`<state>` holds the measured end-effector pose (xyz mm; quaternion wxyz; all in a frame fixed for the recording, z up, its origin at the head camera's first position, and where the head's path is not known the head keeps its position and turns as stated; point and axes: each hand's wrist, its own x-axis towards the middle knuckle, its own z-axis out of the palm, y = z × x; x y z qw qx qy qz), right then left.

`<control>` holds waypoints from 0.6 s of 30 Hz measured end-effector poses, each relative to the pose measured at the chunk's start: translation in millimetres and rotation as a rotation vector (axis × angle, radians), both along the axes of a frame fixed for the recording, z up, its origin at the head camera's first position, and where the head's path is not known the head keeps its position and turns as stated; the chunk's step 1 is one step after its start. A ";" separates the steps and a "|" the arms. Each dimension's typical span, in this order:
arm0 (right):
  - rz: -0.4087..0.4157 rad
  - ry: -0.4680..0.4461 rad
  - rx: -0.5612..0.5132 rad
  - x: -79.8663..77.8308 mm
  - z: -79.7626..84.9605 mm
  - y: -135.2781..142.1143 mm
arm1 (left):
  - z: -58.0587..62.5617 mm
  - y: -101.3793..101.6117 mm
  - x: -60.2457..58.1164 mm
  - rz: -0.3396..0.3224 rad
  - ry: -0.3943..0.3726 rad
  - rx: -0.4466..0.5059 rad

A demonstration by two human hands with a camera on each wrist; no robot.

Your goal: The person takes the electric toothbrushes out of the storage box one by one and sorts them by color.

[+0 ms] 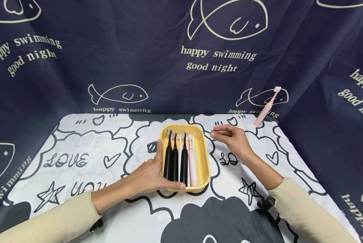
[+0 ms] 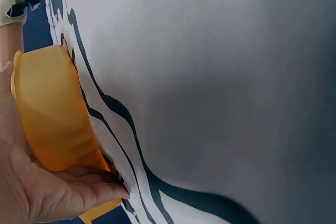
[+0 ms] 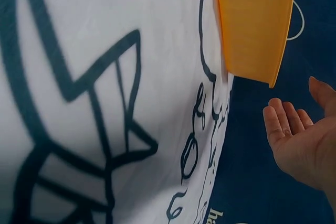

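A yellow plastic bin (image 1: 206, 168) sits in the middle of the table, holding several electric toothbrushes side by side, heads toward the back. Three are black toothbrushes (image 1: 168, 162); beside them lie a white toothbrush (image 1: 179, 152) and a pink toothbrush (image 1: 193, 168). My left hand (image 1: 148, 175) grips the bin's near left corner, thumb along the near rim. In the left wrist view, its fingers (image 2: 94, 190) bend against the bin's outer wall. To the right of the bin, my right hand (image 1: 233, 138) hovers with nothing in it, fingers loosely bent, apart from the bin wall (image 3: 254, 24).
Another pink toothbrush (image 1: 264, 111) is at the back right of the table, tilted against the dark curtain (image 1: 157, 44). A white cloth (image 1: 87, 148) printed with black cartoon drawings covers the table. Both wrists wear small black cameras (image 1: 266, 202).
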<state>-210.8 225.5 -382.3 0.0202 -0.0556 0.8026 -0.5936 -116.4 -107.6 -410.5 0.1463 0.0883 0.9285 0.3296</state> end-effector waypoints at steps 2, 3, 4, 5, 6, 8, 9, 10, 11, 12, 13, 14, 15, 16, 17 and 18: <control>0.005 -0.003 -0.010 -1.0 -0.3 -2.1 | 0.2 0.8 0.0 0.001 -0.003 0.002; 0.007 -0.005 -0.014 -1.6 -0.6 -3.2 | 0.2 1.3 -0.1 0.002 -0.004 0.003; 0.008 -0.007 -0.018 -2.0 -0.7 -4.9 | 0.3 1.2 0.0 0.002 -0.004 0.005; 0.009 -0.008 -0.018 -2.1 -0.8 -6.6 | 0.4 1.2 0.1 0.002 -0.004 0.008; 0.012 -0.011 -0.020 -2.1 -0.9 -8.3 | 0.5 1.1 0.2 0.003 -0.004 0.008; 0.016 -0.014 -0.019 -2.3 -1.5 -11.5 | 0.5 1.2 0.2 0.002 -0.002 0.008; 0.019 -0.016 -0.021 -2.2 -1.7 -13.0 | 0.3 1.2 0.2 0.001 0.000 0.007; 0.023 -0.018 -0.021 -1.9 -1.9 -14.4 | 0.2 1.2 0.3 0.000 0.002 0.006; 0.026 -0.018 -0.022 -1.7 -2.0 -15.7 | 0.0 1.3 0.3 0.000 0.004 0.005; 0.029 -0.019 -0.028 -1.5 -2.2 -16.7 | -0.4 1.3 0.2 -0.001 0.006 0.004; 0.029 -0.019 -0.032 -1.6 -2.3 -17.7 | -0.8 1.4 0.2 -0.002 0.008 0.004; 0.029 -0.019 -0.038 -1.7 -2.5 -18.6 | -1.1 1.4 0.2 -0.002 0.009 0.003; 0.028 -0.020 -0.046 -1.9 -2.6 -19.5 | -1.3 1.5 0.2 -0.001 0.009 0.004; 0.027 -0.021 -0.054 -2.3 -2.8 -20.5 | -1.5 1.6 0.2 0.000 0.010 0.004; 0.027 -0.024 -0.065 -2.6 -2.8 -21.7 | -1.8 1.6 0.1 0.001 0.010 0.003; 0.029 -0.025 -0.074 -2.8 -2.7 -23.1 | -2.0 1.6 0.1 0.002 0.010 0.004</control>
